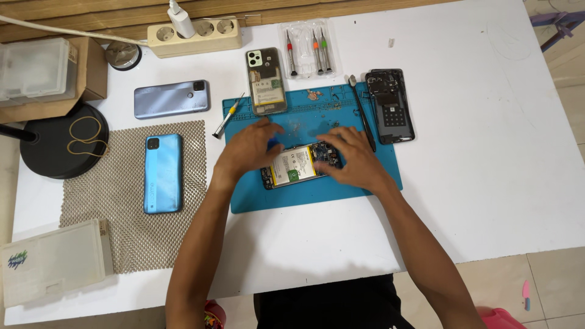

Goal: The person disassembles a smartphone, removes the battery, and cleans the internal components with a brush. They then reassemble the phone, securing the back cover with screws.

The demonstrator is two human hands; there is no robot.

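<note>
Opened phone (297, 166): lies back-off on the blue mat (341, 186), near the mat's middle, tilted a little; its battery and circuit board face up.
Left hand (248, 146): rests on the phone's left end, fingers curled; a small blue tool (273, 144) shows at the fingertips, and the grip looks closed on it, though the tool is mostly hidden.
Right hand (352, 159): palm down over the phone's right end, fingers spread and pressing the board; the grip is released, grasping nothing.
Mat: sits on the white table (487, 152); small screws and bits lie scattered on its upper part.
Back cover (266, 81): clear-looking, at the mat's top left corner, half off it.
Black frame (390, 105): on the mat's right edge, upright to the viewer.
Spudger (362, 113): thin dark rod just left of the black frame.
Yellow screwdriver (227, 117): at the mat's left edge.
Screwdriver set (308, 52): in a clear case above the mat.
Two blue phones: one (163, 173) on a mesh pad (131, 231), one (172, 99) above it on the table.
Power strip (195, 35): at the far edge, charger plugged in.
</note>
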